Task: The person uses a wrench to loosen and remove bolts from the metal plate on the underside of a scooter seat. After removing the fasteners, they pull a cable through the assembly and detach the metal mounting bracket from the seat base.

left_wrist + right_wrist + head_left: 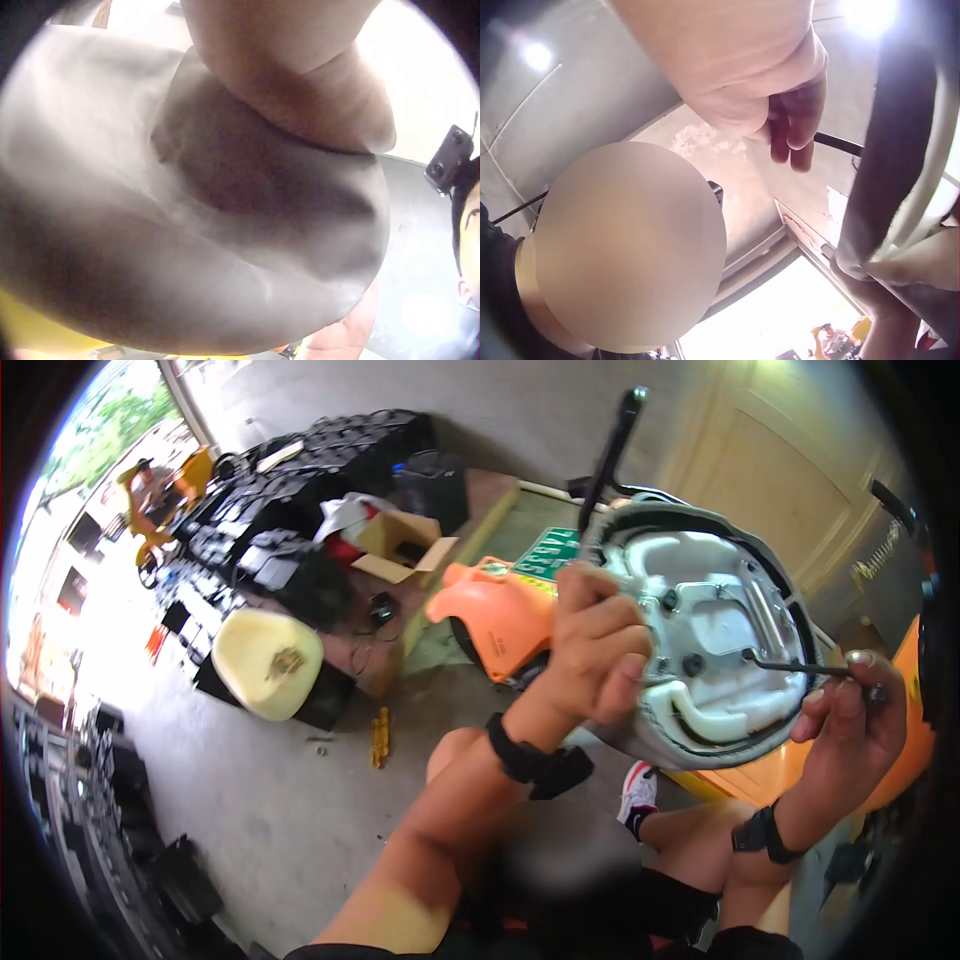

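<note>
Head view shows the grey-rimmed seat at three o'clock, its nine-o'clock edge gripped by the left hand, while the right hand, at the seat's four o'clock, pinches a bent rod reaching over the pale underside.

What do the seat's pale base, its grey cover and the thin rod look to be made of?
Pale base: probably moulded plastic, glossy, with rounded ridges and bright highlights. 
Grey cover: likely vinyl or similar synthetic leather, smooth with a soft sheen and creases. 
Thin rod: probably metal, slender and dark with a bent tip; coating unclear.
</note>
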A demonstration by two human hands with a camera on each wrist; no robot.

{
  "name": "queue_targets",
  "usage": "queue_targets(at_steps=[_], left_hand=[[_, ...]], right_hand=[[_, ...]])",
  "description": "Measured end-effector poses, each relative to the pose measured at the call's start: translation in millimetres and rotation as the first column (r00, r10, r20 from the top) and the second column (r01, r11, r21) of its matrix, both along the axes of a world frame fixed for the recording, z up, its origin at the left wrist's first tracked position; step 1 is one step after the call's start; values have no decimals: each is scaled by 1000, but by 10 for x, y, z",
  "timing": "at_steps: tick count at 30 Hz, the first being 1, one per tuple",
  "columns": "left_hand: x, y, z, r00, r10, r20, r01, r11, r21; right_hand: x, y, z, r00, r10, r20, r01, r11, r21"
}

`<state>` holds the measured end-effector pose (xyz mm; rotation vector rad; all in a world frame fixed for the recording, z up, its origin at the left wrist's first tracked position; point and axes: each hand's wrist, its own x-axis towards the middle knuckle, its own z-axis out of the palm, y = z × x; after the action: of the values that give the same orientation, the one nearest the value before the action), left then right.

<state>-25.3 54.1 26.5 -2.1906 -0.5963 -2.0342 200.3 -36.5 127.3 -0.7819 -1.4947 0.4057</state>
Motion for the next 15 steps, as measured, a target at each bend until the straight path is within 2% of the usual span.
queue_targets(at_steps=[2, 4, 6, 8, 10, 15], left_hand=[[4, 27, -13, 1000, -8, 5, 8, 1000, 21], [19, 16, 10, 1000, 6, 12, -6, 1000, 15], [-8, 30, 21, 1000, -7, -12, 7, 1000, 23], [-6, -8, -1, 999, 33, -17, -33, 999, 1], [-6, -29, -2, 999, 39, -22, -40, 999, -19], [3, -35, -11, 998, 60, -22, -61, 998, -32]], right_hand=[[70, 20, 139, 998, -22, -50, 24, 999, 43], [-75, 119, 242, 949, -256, -184, 243, 966, -90], [-90, 341, 199, 932, -185, -310, 139, 977, -163], [-64, 457, 224, 975, -140, -175, 68, 930, -361], [-58, 527, 141, 995, -46, -93, 0, 898, -439], [-20, 571, 33, 999, 42, -3, -37, 857, -514]])
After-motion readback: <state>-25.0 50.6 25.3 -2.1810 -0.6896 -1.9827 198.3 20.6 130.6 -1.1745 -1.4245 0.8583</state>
